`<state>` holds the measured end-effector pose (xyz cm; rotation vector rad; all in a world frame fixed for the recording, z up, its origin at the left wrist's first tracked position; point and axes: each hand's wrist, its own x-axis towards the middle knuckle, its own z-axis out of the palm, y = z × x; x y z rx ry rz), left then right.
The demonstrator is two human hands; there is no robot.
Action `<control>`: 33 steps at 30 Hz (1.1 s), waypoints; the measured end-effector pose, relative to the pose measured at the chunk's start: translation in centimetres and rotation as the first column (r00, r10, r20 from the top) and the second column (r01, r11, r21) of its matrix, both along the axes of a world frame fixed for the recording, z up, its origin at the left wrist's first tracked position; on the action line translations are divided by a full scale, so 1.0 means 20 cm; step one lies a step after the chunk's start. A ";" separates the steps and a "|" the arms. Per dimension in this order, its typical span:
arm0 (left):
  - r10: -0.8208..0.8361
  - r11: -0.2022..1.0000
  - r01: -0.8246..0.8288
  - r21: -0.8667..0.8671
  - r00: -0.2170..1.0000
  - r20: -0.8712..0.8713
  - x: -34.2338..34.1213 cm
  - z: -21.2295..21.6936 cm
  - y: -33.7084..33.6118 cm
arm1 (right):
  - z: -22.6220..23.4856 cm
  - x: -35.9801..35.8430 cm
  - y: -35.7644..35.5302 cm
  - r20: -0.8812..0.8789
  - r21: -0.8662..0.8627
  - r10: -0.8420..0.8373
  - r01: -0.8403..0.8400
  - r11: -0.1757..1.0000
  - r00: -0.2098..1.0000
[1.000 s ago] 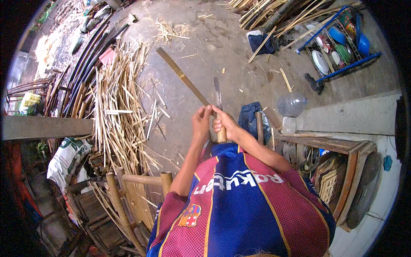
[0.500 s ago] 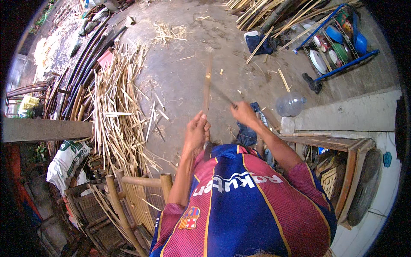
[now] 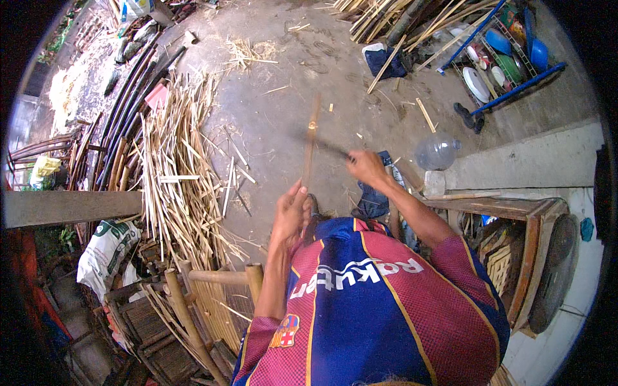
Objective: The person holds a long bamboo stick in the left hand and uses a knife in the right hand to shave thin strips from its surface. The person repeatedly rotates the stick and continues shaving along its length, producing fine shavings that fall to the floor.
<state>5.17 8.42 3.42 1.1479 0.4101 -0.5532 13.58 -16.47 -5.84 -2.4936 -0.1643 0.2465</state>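
A flat bamboo strip (image 3: 311,143) stands out away from me, its lower end pinched in my left hand (image 3: 293,209). A pale node shows partway along it. My right hand (image 3: 367,168) is closed round the handle of a knife (image 3: 331,149). Motion smears the dark blade, which points left and reaches the strip near its node; whether it touches or passes over it I cannot tell.
A large heap of split bamboo strips (image 3: 180,174) lies on the floor to the left. A bamboo chair (image 3: 219,276) stands near my left arm. Right are a clear plastic jug (image 3: 436,152), a wooden cabinet (image 3: 515,219) and a blue dish rack (image 3: 518,93).
The knife blade has swung left, from right of the bamboo strip to across it. The strip's far end sits slightly nearer to me. Both hands keep their grip.
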 end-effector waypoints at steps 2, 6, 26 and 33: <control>0.021 1.000 -0.021 0.014 1.000 -0.010 -0.01 -0.02 -0.01 | -0.03 0.07 -0.02 -0.080 -0.115 -0.070 0.060 0.992 0.994; -0.003 1.000 0.003 0.005 0.999 -0.048 -0.02 0.00 0.01 | -0.02 -0.05 0.02 0.129 0.005 0.154 -0.156 0.988 0.980; -0.090 0.947 0.069 0.313 0.995 0.052 -0.02 -0.25 0.06 | 0.01 -0.06 -0.10 -0.087 0.070 0.179 -0.173 0.982 0.980; -0.328 0.638 0.117 0.761 0.935 0.132 0.00 -0.42 0.04 | 0.06 -0.18 0.00 -0.098 -0.100 0.368 -0.377 0.921 0.925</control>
